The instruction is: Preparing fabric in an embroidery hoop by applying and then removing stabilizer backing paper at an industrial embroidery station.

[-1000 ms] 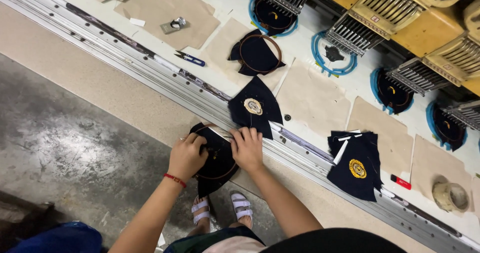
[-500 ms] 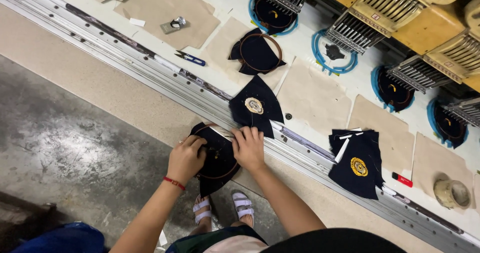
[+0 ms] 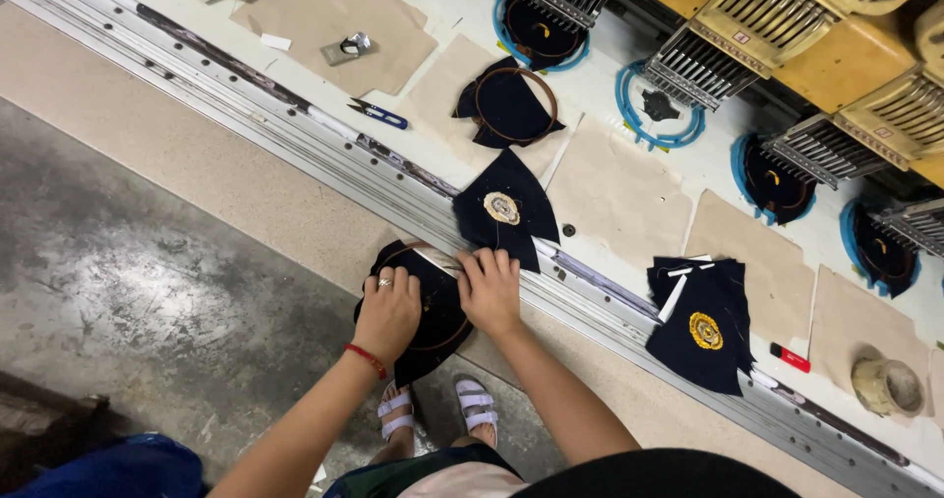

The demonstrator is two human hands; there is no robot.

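At the table's (image 3: 629, 95) near edge, both hands press a dark cloth piece in its hoop (image 3: 433, 311), left hand (image 3: 390, 311) and right hand (image 3: 490, 290) fingers curled onto it (unfinished, I judge), while embroidered pieces (image 3: 503, 208) lie finished just beyond.

Matt navy cloth fills the wooden hoop (image 3: 430, 313) pressed under the left hand (image 3: 389, 313) and right hand (image 3: 490, 290) at the table's near edge, beside a brushed metal rail (image 3: 295, 115) with a dull sheen. On the smooth pale table (image 3: 629, 169) lie flat sheets of matt tan paper (image 3: 619, 195), navy cloth pieces (image 3: 506, 213) with glossy gold-thread badges, a second hooped cloth (image 3: 511, 107), a tape roll (image 3: 888, 387) and shiny metal snips with a blue plastic grip (image 3: 379, 115). Blue plastic rings (image 3: 649, 115) circle the openings along the far edge under glossy yellow painted machine heads (image 3: 836, 60) with bright metal needle bars, while the floor (image 3: 128, 272) is rough, blotchy grey concrete.
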